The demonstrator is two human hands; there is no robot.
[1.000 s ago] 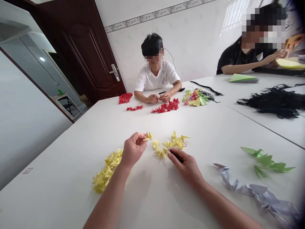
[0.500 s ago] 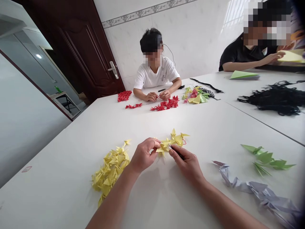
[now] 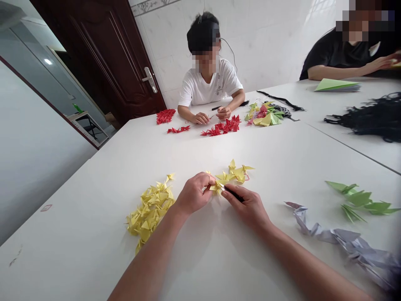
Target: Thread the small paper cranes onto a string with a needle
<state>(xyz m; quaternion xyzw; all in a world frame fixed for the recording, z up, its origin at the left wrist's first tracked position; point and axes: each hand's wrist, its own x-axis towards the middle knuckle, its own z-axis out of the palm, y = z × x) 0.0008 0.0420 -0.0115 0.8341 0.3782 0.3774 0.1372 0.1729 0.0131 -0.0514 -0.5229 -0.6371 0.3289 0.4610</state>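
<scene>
Now pinching a yellow paper crane in the closed fingers of the left hand, over the middle of the white bench. Gripping a slim dark-handled tool in the right hand, with the bright tip pointed left, right at the crane. No longer reaching out to the left, well short of the tool, as a second ago; now bringing both hands almost together at the tip. Judging by that, probably past fetching and into close work on a single crane, calling for steady fingers on both sides. Impossible to tell, behind the fingertips, whether pierced or only touched. Just beyond, slightly right, a cluster of yellow cranes; to the left, partly behind the forearm, a larger pile of yellow cranes, apart from the fingers. Off to the near right, a green folded strand and a grey-lilac folded strip, both out of play. Across the far side, a co-worker behind red folded pieces, with hands farther apart than half a second ago.
</scene>
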